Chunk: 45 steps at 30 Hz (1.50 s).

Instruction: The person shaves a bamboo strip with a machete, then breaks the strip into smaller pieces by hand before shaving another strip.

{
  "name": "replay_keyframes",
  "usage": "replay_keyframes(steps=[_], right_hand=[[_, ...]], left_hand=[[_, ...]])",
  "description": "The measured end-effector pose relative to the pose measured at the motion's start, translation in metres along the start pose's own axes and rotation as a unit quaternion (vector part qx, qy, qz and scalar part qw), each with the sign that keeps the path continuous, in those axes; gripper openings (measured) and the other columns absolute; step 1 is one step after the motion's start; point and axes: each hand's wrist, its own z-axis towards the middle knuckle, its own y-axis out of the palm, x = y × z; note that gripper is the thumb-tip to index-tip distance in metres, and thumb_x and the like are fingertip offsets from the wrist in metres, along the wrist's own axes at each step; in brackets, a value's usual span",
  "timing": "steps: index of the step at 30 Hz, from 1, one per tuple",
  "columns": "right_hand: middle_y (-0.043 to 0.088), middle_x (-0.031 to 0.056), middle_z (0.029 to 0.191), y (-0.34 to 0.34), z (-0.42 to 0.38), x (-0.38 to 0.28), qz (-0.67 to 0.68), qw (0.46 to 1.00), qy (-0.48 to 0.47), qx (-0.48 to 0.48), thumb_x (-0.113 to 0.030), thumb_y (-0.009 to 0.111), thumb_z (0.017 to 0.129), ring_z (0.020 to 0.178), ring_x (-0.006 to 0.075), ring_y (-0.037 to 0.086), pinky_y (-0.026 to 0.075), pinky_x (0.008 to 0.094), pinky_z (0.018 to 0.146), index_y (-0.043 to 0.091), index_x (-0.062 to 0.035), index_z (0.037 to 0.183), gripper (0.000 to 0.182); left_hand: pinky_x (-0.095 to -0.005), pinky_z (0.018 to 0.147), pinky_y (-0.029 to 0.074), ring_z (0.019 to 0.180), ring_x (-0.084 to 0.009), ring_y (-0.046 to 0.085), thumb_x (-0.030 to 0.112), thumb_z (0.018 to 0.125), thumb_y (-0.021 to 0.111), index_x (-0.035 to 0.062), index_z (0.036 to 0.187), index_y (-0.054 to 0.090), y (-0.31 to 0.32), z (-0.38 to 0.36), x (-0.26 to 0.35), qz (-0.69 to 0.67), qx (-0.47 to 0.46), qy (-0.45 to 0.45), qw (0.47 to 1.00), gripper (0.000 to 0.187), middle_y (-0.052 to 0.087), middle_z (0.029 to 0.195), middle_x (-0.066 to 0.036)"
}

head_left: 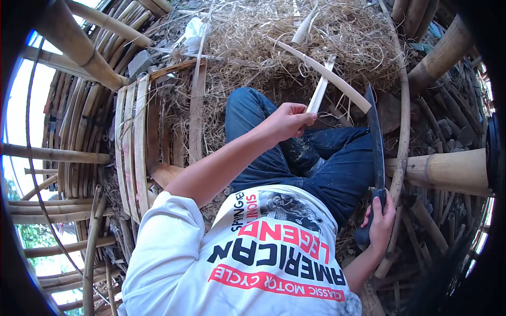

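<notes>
My left hand (292, 120) is closed in a pinch on the near end of a pale bamboo strip (319, 94), which points away from me over my crossed legs. A wider, curved bamboo piece (337, 82) overlaps this strip, and its near end lies right at the knife blade. In my right hand (381, 220), down beside my right thigh, is the dark handle of a long knife (377, 145). Its dark blade points forward, upright in the view, along my right knee. My jeans (337, 152) are dusted with pale shavings.
A heap of curly bamboo shavings (242, 68) spreads in front of me, with another pale piece (304, 26) on it. Slatted bamboo (134, 142) stands at my left. A thick bamboo pole (448, 169) juts in from the right, near the knife. Bamboo poles (100, 23) surround the spot.
</notes>
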Motion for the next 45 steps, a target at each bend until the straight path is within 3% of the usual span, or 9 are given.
replay_keyframes(steps=[11, 23, 26, 28, 38, 40, 42, 44, 45], right_hand=[[0.051, 0.0013, 0.068, 0.007, -0.009, -0.006, -0.032, 0.999, -0.003, 0.002, -0.021, 0.055, 0.098, 0.049, 0.0059, 0.045, 0.039, 0.0211, 0.043, 0.049, -0.0032, 0.130, 0.038], [0.051, 0.0010, 0.065, 0.007, -0.008, -0.010, -0.010, 0.999, -0.013, -0.040, -0.021, 0.057, 0.097, 0.046, 0.0064, 0.047, 0.041, 0.0227, 0.041, 0.049, -0.0015, 0.131, 0.040], [0.051, 0.0012, 0.064, 0.007, -0.006, -0.007, -0.010, 0.999, -0.012, -0.049, -0.022, 0.057, 0.096, 0.046, 0.0067, 0.047, 0.042, 0.0232, 0.041, 0.049, -0.0020, 0.130, 0.040], [0.051, 0.0013, 0.064, 0.006, -0.004, -0.008, -0.012, 0.999, -0.013, -0.050, -0.023, 0.058, 0.096, 0.046, 0.0068, 0.047, 0.042, 0.0234, 0.041, 0.050, -0.0023, 0.130, 0.040], [0.052, 0.0015, 0.064, -0.002, -0.004, -0.006, -0.049, 0.997, 0.013, -0.064, -0.021, 0.059, 0.095, 0.045, 0.0080, 0.048, 0.042, 0.0246, 0.041, 0.051, -0.0015, 0.128, 0.039], [0.052, 0.0017, 0.063, -0.002, -0.003, -0.006, -0.059, 0.996, 0.016, -0.069, -0.020, 0.059, 0.094, 0.045, 0.0082, 0.048, 0.042, 0.0247, 0.041, 0.052, -0.0013, 0.127, 0.039], [0.052, 0.0021, 0.063, -0.002, -0.001, -0.006, -0.074, 0.994, 0.028, -0.069, -0.019, 0.059, 0.094, 0.045, 0.0087, 0.049, 0.042, 0.0252, 0.041, 0.052, -0.0009, 0.127, 0.038], [0.053, 0.0023, 0.063, -0.001, -0.001, -0.009, -0.073, 0.994, 0.028, -0.071, -0.019, 0.059, 0.094, 0.045, 0.0089, 0.049, 0.042, 0.0253, 0.041, 0.052, -0.0009, 0.127, 0.038], [0.053, 0.0024, 0.062, 0.000, 0.000, -0.011, -0.073, 0.994, 0.030, -0.073, -0.019, 0.059, 0.094, 0.045, 0.0091, 0.049, 0.042, 0.0255, 0.041, 0.052, -0.0009, 0.127, 0.038]], left_hand=[[-0.0189, 0.046, 0.031, 0.054, -0.0032, 0.043, 0.021, 0.092, 0.065, 0.0035, 0.087, 0.062, 0.004, -0.040, 0.040, -0.006, 0.018, 0.015, 1.000, 0.018, 0.052, 0.072, 0.003], [-0.0210, 0.042, 0.027, 0.047, -0.0047, 0.037, 0.021, 0.092, 0.057, 0.0032, 0.091, 0.055, -0.029, -0.172, 0.094, -0.043, 0.093, 0.032, 0.994, 0.018, 0.039, 0.061, 0.004], [-0.0212, 0.039, 0.026, 0.042, -0.0048, 0.035, 0.024, 0.093, 0.054, 0.0010, 0.093, 0.055, -0.050, -0.211, 0.091, -0.076, 0.046, 0.073, 0.993, 0.023, 0.037, 0.058, 0.006], [-0.0214, 0.040, 0.025, 0.041, -0.0043, 0.032, 0.023, 0.091, 0.054, 0.0033, 0.079, 0.050, -0.052, -0.233, 0.089, -0.070, 0.113, 0.073, 0.988, 0.023, 0.033, 0.055, 0.005], [-0.0204, 0.034, 0.022, 0.035, -0.0047, 0.028, 0.022, 0.089, 0.054, 0.0060, 0.079, 0.048, -0.116, -0.345, 0.092, -0.057, 0.265, 0.167, 0.948, 0.019, 0.030, 0.051, 0.007], [-0.0185, 0.034, 0.024, 0.036, -0.0028, 0.026, 0.025, 0.086, 0.056, 0.0104, 0.069, 0.041, -0.125, -0.358, 0.097, -0.072, 0.397, 0.203, 0.892, 0.027, 0.026, 0.049, 0.008], [-0.0188, 0.034, 0.024, 0.036, -0.0031, 0.026, 0.024, 0.085, 0.057, 0.0070, 0.077, 0.049, -0.149, -0.381, 0.100, -0.057, 0.355, 0.223, 0.906, 0.020, 0.028, 0.051, 0.008], [-0.0194, 0.034, 0.023, 0.037, -0.0031, 0.026, 0.023, 0.085, 0.060, 0.0035, 0.094, 0.056, -0.143, -0.397, 0.119, -0.044, 0.535, 0.262, 0.802, 0.021, 0.029, 0.052, 0.007], [-0.0194, 0.034, 0.023, 0.037, -0.0031, 0.026, 0.023, 0.085, 0.060, 0.0035, 0.094, 0.056, -0.154, -0.412, 0.127, -0.046, 0.534, 0.266, 0.802, 0.021, 0.029, 0.052, 0.007]])
